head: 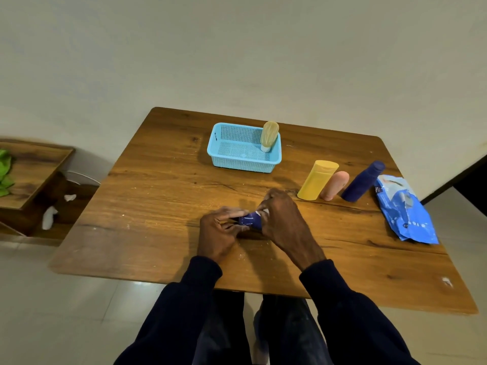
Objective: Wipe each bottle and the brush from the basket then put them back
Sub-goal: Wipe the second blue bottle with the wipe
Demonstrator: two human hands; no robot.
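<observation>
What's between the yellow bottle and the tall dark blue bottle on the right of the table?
In the head view, a pink bottle stands between the yellow bottle and the dark blue bottle, closer to the yellow one.

Soft, fairly dim indoor light comes from above. The left hand (218,233) and right hand (284,222) throw faint, soft-edged shadows on the table (158,206) toward its far edge. A pale sheen lies on the floor (139,284) below the near edge. Wide-angle distortion bows the table's edges, and detail is slightly soft throughout.
</observation>
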